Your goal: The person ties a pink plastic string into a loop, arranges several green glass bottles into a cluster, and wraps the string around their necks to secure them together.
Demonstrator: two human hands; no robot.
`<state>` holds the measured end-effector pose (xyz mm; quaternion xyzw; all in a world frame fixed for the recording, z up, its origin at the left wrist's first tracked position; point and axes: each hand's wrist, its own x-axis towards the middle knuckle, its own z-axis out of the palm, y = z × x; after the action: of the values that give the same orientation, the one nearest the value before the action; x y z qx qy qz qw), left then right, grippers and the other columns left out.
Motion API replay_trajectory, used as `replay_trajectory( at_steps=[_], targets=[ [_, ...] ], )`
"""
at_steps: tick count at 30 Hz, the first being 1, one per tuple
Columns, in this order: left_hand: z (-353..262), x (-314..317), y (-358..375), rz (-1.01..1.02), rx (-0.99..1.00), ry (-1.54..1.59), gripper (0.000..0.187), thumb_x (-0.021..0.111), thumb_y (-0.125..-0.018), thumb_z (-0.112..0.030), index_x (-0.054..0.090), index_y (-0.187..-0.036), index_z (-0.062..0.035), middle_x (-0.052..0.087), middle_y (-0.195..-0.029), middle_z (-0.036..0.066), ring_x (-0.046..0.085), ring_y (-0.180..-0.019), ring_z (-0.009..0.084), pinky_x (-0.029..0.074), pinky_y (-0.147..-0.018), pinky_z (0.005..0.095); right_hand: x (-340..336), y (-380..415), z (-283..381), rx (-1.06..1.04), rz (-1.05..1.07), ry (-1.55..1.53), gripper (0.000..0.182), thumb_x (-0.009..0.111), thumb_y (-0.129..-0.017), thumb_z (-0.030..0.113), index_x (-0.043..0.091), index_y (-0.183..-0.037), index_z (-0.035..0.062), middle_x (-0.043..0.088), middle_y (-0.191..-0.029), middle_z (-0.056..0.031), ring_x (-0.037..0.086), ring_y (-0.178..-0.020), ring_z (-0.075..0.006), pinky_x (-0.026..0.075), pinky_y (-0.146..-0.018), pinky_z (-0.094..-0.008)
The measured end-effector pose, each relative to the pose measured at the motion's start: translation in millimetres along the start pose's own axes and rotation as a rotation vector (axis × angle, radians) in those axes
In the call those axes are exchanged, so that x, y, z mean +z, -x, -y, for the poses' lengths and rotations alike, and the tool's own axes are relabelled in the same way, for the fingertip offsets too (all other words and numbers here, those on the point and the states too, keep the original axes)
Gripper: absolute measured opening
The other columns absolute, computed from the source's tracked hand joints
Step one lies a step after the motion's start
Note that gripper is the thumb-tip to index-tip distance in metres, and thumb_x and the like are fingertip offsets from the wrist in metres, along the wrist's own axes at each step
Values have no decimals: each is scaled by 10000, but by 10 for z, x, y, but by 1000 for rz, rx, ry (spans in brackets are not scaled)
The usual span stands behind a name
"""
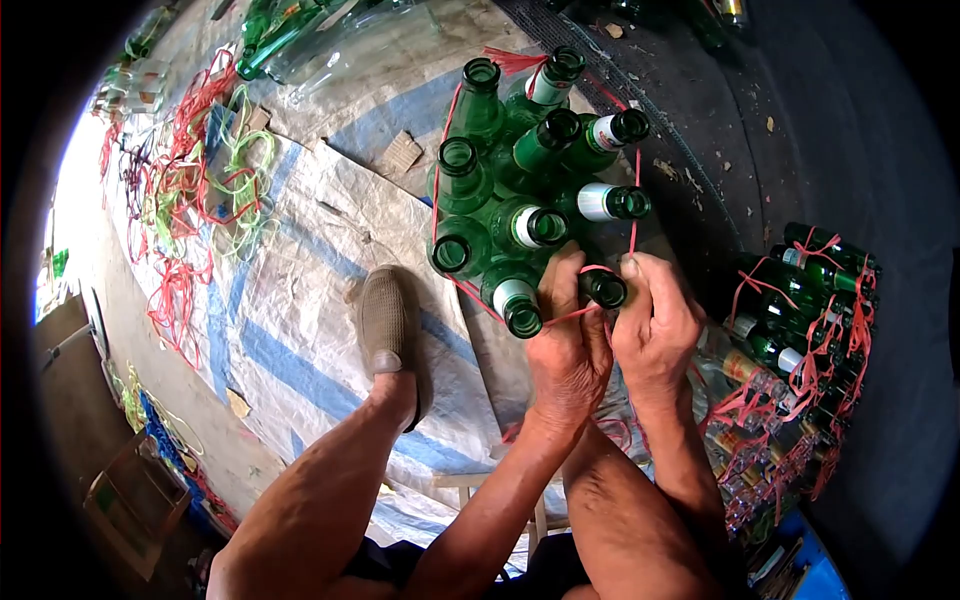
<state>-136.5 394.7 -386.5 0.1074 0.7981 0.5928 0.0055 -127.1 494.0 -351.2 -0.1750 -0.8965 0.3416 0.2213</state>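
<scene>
Several green glass bottles (477,115) stand upright in a tight cluster, with open mouths and some white neck labels. Red plastic string (437,190) runs around the outside of the bunch. At its near side one green bottle (604,288) sits between my hands, a loop of string about its neck. My left hand (565,335) is closed beside that neck, its fingers on the string. On the other side of the neck, my right hand (657,320) pinches the string where it comes down from the right side. My hands partly hide the lower bottles.
Tied bundles of bottles (800,300) lie at the right. Tangled red and green string (215,180) is strewn on the woven sheet (310,365) at the left. My shoe (388,315) rests left of the bottles. More green bottles (275,35) lie at the top left.
</scene>
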Motion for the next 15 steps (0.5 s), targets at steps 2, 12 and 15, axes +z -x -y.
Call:
replay_trajectory(
  at_steps=[2,12,15],
  targets=[
    [-7,-13,-2,8,-8,11,349,546,-1010,-53,541,-1334,78,606,-1283,245,616,-1118,367,493,-959,403,-11,21,19,-16,-15,15,143,596,-914,-38,658,-1042,-23,710,-879,-191,717,-785,-373,568,-677,-392],
    [6,9,-8,-40,28,53,372,588,-1005,-92,556,-1347,49,607,-1314,269,640,-1124,419,529,-929,432,-189,179,59,-74,-57,136,138,631,-932,-32,683,-1055,-69,735,-923,-196,733,-790,-324,575,-693,-353],
    [-12,-40,-40,-11,40,-4,386,597,-1005,-97,551,-1365,34,600,-1327,269,635,-1151,409,525,-944,415,-209,198,80,-93,-84,124,129,652,-928,-24,690,-1043,-71,739,-912,-187,733,-775,-314,576,-686,-353]
  ],
)
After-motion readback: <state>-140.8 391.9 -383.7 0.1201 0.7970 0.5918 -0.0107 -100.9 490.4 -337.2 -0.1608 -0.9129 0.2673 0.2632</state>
